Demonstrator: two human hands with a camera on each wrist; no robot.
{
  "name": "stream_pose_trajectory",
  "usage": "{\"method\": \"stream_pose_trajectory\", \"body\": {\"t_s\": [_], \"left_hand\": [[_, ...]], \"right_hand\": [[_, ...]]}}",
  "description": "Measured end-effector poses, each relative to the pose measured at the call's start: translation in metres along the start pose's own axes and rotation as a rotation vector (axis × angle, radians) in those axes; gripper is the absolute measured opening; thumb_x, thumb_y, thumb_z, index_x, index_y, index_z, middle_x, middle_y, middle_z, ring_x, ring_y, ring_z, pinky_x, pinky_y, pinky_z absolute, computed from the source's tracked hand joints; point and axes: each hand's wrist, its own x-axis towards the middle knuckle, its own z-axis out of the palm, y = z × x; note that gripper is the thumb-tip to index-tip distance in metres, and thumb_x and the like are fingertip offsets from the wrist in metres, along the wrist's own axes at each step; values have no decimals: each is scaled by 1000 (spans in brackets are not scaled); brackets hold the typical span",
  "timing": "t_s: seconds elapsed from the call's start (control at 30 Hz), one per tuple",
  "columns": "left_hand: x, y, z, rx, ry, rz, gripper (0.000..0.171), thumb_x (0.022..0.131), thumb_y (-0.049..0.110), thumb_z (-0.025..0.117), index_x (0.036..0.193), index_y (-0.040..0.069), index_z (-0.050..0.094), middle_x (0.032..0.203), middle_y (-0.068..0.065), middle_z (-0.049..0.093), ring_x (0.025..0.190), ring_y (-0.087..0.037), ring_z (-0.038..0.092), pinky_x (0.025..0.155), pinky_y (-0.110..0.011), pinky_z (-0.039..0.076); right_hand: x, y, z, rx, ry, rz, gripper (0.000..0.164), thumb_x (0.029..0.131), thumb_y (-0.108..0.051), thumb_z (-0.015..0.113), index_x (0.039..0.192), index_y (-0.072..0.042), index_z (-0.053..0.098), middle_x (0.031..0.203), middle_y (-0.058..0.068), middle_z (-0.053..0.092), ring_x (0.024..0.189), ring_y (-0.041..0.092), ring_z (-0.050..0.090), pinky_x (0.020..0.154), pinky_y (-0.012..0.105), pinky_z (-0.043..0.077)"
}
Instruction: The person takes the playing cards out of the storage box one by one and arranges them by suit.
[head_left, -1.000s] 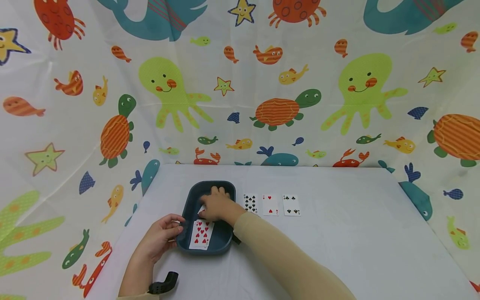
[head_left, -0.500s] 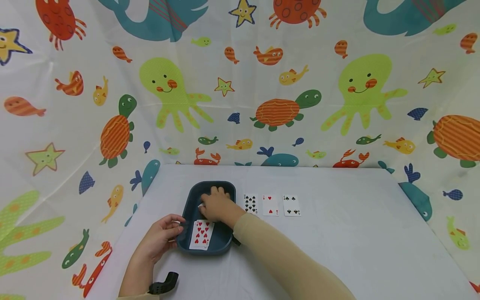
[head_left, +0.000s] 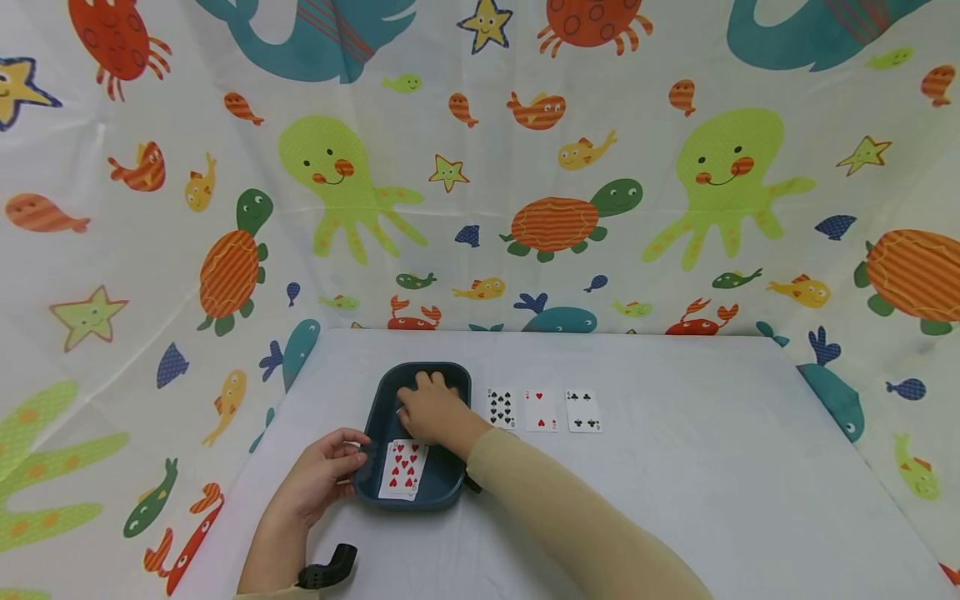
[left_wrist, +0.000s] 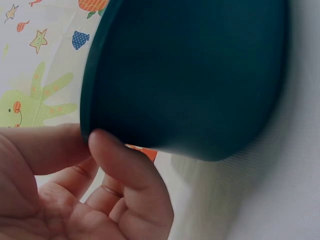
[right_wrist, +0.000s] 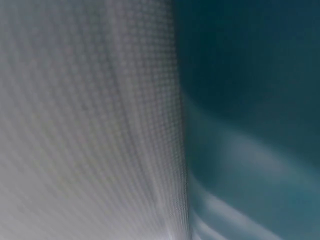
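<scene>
Pinched between my left hand's (head_left: 321,472) thumb and fingers is the left rim of a dark blue tray (head_left: 366,483); the left wrist view shows the thumb at the edge of the tray wall (left_wrist: 190,80). Overlapping playing cards (head_left: 403,470) lie in the tray's near half, a red hearts card on top. My right hand (head_left: 431,410) reaches into the far half with bent fingers. A thin white sliver shows under its fingertips; I cannot tell whether they grip it. Only the tray wall (right_wrist: 250,100) and cloth fill the right wrist view.
Right of the tray stands a row of face-up cards: a black-suited card (head_left: 501,408), a two of hearts (head_left: 541,410) and a four of clubs (head_left: 583,411). White cloth (head_left: 712,467) covers the table. A sea-animal printed curtain (head_left: 480,250) hangs behind.
My right hand's fingers have shifted slightly inside the tray, and less of the white card beneath them shows. The left hand and tray stay in place.
</scene>
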Motion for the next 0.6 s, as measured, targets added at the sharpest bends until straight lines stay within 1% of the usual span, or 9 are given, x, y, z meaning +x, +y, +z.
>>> {"method": "stream_pose_trajectory", "body": {"t_s": [0.17, 0.3, 0.5, 0.6], "left_hand": [[0, 0, 0, 7, -1, 1, 31, 105, 8, 64, 135, 2, 62, 97, -6, 67, 77, -21, 62, 65, -30, 57], [0, 0, -1, 11, -5, 0, 31, 105, 9, 64, 135, 2, 61, 98, -7, 68, 78, -21, 63, 66, -30, 58], [0, 0, -1, 10, -7, 0, 31, 105, 9, 64, 136, 2, 61, 99, -8, 69, 78, -22, 64, 66, -30, 58], [0, 0, -1, 9, -6, -1, 31, 105, 9, 64, 136, 2, 61, 99, -8, 69, 78, -22, 64, 65, -30, 58]], "right_hand": [[-1, -1, -3, 2, 13, -39, 35, 111, -46, 52, 141, -32, 65, 144, 5, 57, 119, 23, 47, 103, 45, 51], [-1, -1, -7, 2, 19, -75, 32, 111, -47, 53, 138, -35, 66, 143, 3, 57, 120, 21, 47, 101, 41, 50], [-3, -1, -17, 49, 14, -139, 29, 110, -49, 56, 135, -40, 68, 148, 1, 55, 128, 21, 47, 106, 41, 49], [-8, 0, -25, 92, 10, -167, 28, 109, -48, 59, 133, -39, 70, 149, 1, 55, 131, 22, 47, 109, 42, 48]]}}
